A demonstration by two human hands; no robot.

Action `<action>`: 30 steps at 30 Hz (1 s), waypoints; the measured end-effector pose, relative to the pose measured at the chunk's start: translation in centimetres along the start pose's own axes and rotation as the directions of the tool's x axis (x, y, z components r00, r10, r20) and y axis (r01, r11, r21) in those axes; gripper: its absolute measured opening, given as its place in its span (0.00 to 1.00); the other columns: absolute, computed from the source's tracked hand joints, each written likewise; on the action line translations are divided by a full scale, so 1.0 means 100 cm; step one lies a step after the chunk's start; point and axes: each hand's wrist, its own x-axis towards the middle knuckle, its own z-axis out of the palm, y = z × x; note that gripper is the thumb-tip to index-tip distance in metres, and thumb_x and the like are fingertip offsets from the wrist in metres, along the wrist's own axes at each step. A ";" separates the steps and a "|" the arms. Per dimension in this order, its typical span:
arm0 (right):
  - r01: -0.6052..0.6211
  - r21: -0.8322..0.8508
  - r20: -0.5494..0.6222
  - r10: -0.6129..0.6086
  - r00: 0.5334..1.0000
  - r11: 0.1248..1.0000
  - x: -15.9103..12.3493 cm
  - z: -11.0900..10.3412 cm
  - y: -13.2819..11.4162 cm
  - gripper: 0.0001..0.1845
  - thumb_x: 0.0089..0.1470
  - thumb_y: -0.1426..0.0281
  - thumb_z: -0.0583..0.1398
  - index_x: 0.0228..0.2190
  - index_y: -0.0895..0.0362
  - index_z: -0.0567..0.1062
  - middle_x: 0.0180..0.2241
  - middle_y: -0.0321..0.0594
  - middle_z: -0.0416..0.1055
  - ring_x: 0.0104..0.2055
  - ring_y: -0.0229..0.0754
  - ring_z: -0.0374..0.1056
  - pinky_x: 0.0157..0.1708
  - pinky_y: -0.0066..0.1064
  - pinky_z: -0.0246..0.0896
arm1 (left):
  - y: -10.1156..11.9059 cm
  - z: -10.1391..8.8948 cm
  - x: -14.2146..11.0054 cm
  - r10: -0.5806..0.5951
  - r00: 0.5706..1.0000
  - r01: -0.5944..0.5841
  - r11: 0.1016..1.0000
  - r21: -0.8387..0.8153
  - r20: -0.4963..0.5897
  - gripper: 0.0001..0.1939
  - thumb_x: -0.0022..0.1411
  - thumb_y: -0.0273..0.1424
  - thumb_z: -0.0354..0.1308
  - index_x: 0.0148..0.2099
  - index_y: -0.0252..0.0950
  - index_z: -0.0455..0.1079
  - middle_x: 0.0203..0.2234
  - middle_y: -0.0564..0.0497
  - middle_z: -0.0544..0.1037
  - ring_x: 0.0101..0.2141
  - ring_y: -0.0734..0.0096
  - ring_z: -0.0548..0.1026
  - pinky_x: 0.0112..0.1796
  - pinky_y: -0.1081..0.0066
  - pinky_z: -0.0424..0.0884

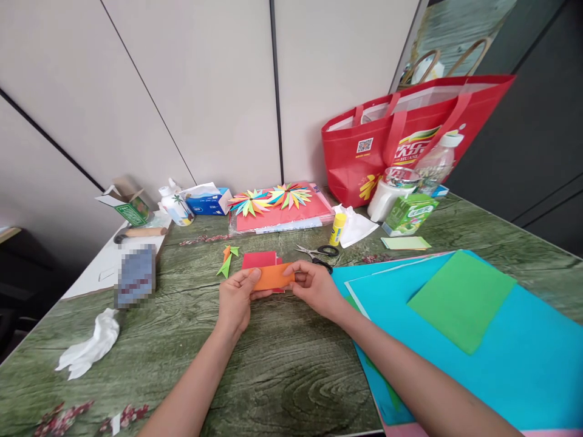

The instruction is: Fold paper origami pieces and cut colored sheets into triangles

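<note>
An orange strip of paper (273,277) is stretched between my two hands, raised a little above the table. My left hand (237,298) pinches its left end, thumb on top. At the right end, the fingers of my right hand (314,285) are closed on the strip's edge. Red paper (259,260) lies just behind the strip, partly covered by it. To the left are small folded green and orange paper pieces (226,262). Black-handled scissors (325,250) lie beyond my right hand, partly hidden by it.
Blue sheets (523,364) with a green square (462,300) cover the right side. A yellow glue stick (337,229) stands near a white tissue (357,226). Behind are folded-paper flowers (289,196), a red bag (350,158), a cup (387,201) and a green carton (410,214). Crumpled tissue (93,343) lies left.
</note>
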 end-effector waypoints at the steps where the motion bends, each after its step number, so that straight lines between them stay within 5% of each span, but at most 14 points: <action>1: 0.006 -0.005 0.000 -0.006 1.000 1.000 0.000 0.000 0.000 0.09 0.39 0.76 0.55 0.28 0.57 0.66 0.29 0.36 0.71 0.34 0.38 0.71 0.35 0.31 0.68 | 0.000 0.000 0.000 0.003 1.000 -0.003 1.000 0.002 -0.002 0.15 0.39 0.35 0.67 0.28 0.29 0.72 0.22 0.50 0.77 0.23 0.70 0.74 0.22 0.71 0.75; 10: 0.042 -0.158 -0.099 -0.058 0.993 0.987 0.000 -0.003 0.005 0.14 0.40 0.77 0.56 0.33 0.54 0.61 0.35 0.36 0.65 0.30 0.35 0.70 0.30 0.27 0.68 | 0.001 0.001 -0.001 0.085 0.995 -0.083 0.995 0.047 -0.043 0.15 0.38 0.37 0.67 0.27 0.30 0.72 0.23 0.50 0.77 0.25 0.67 0.75 0.23 0.71 0.74; 21: 0.077 -0.323 -0.081 -0.109 0.991 0.943 0.002 -0.010 0.010 0.17 0.40 0.81 0.51 0.34 0.55 0.61 0.37 0.38 0.65 0.29 0.35 0.70 0.30 0.29 0.67 | -0.002 -0.001 0.002 0.101 0.993 -0.098 0.994 0.046 -0.067 0.15 0.38 0.37 0.67 0.27 0.31 0.73 0.23 0.50 0.78 0.25 0.67 0.75 0.22 0.72 0.73; 27: 0.144 -0.326 -0.178 -0.210 0.962 0.934 0.001 -0.009 -0.004 0.09 0.47 0.78 0.51 0.33 0.56 0.64 0.35 0.40 0.69 0.36 0.38 0.69 0.38 0.32 0.65 | 0.001 0.000 0.001 0.079 0.996 -0.074 0.990 0.118 -0.046 0.16 0.37 0.37 0.67 0.27 0.31 0.74 0.22 0.49 0.78 0.24 0.66 0.75 0.21 0.72 0.72; 30: 0.203 -0.346 -0.094 -0.249 0.964 0.916 -0.002 -0.004 -0.010 0.04 0.47 0.74 0.55 0.29 0.56 0.67 0.37 0.40 0.70 0.41 0.40 0.67 0.40 0.33 0.63 | -0.003 0.003 -0.003 0.053 0.998 -0.057 0.981 0.183 0.025 0.15 0.39 0.37 0.67 0.28 0.31 0.74 0.22 0.49 0.78 0.22 0.67 0.74 0.21 0.72 0.72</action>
